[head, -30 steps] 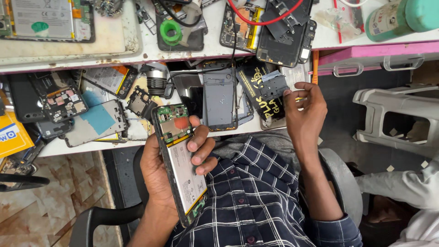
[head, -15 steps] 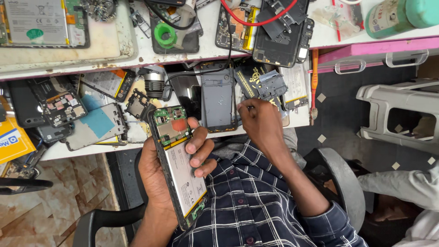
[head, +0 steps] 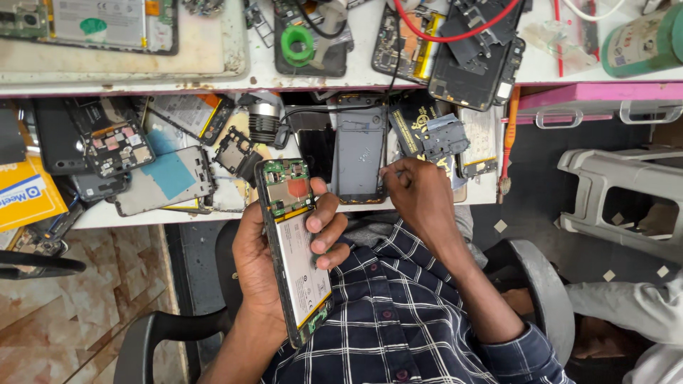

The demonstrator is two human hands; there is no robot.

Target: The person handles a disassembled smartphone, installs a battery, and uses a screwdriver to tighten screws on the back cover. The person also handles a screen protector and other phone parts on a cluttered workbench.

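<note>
My left hand [head: 267,259] grips an opened phone [head: 293,245] with its back off, showing a green circuit board at the top and a white battery below. The fingers wrap over its right edge. My right hand [head: 420,195] hovers at the front edge of the pull-out shelf [head: 128,217], fingers pinched together beside a grey phone back cover [head: 359,153]. Whether it pinches a small part I cannot tell. A dark plastic frame piece [head: 442,136] lies just beyond that hand.
The shelf is crowded with phone boards, screens and covers [head: 167,178]. The upper white bench [head: 235,67] carries more opened phones, a green tape roll [head: 297,35] and a red cable [head: 455,32]. A grey plastic stool [head: 626,195] stands at right; a yellow box [head: 25,192] lies at left.
My right hand has moved left and toward me, from the dark frame piece down to the shelf's front edge beside the grey cover. The left hand and phone stay put.
</note>
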